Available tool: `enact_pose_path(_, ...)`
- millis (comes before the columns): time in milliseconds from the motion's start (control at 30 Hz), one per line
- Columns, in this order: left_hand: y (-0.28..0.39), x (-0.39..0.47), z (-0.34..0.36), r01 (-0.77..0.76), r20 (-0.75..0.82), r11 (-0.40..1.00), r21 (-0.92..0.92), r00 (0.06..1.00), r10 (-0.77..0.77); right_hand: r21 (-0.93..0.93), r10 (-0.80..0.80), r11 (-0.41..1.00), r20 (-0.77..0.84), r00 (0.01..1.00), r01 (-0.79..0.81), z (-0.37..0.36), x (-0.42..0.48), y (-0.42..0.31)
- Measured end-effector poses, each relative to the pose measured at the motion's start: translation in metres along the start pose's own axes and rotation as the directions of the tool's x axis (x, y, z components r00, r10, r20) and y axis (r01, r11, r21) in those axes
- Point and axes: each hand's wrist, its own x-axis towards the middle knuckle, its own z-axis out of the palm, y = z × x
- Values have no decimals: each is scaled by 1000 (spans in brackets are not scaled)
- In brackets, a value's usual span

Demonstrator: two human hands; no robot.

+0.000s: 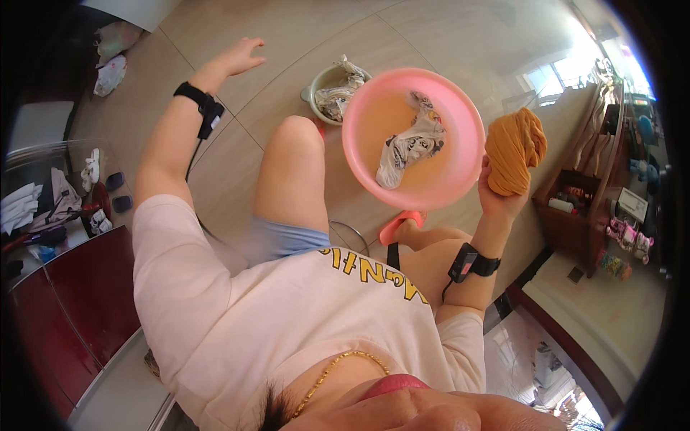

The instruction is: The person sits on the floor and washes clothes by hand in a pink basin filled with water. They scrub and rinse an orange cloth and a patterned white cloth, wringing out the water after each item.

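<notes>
My right hand [498, 199] grips a bunched, twisted mustard-yellow cloth [516, 151], raised just right of a pink plastic basin [358, 175]. The basin holds yellowish water, and a white cloth garment with black print [412, 143] lies in it, partly wet. Held out to the upper left over the floor is my left hand [242, 56], empty, its thumb and fingers apart. Left of the pink basin, a smaller pale green basin [309, 94] contains a crumpled light printed cloth [337, 97]. The pink rim partly overlaps this smaller basin.
Tiled floor [226, 145] surrounds the basins. A brown wooden cabinet [560, 215] stands on the right, and a dark red cabinet [75, 301] at lower left. Plastic bags [110, 75] lie upper left, shoes [91, 169] further down. A cable hangs from each wrist device.
</notes>
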Motion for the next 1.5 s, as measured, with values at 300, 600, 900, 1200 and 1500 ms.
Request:
enact_pose_path(300, -60, 58, 120, -42, 273, 955, 294, 961, -42, -72, -20, 997, -166, 986, 8, 10, 18, 11)
enact_pose_path(600, 49, 75, 257, -158, 363, 969, -191, 906, 220, -103, 99, 987, -242, 965, -127, 21, 32, 31)
enact_pose_path(900, 92, 110, 305, -122, 475, 992, 15, 874, 101, -140, 61, 983, -374, 925, -122, 20, 31, 30)
enact_pose_path(1200, 73, 134, 357, 105, 409, 963, -249, 912, 6, -140, 16, 986, -458, 889, -91, 3, 34, 16)
enact_pose_path(1500, 71, 100, 335, 265, 184, 194, -945, 916, -355, -175, 19, 980, -380, 925, -92, 6, 24, 9)
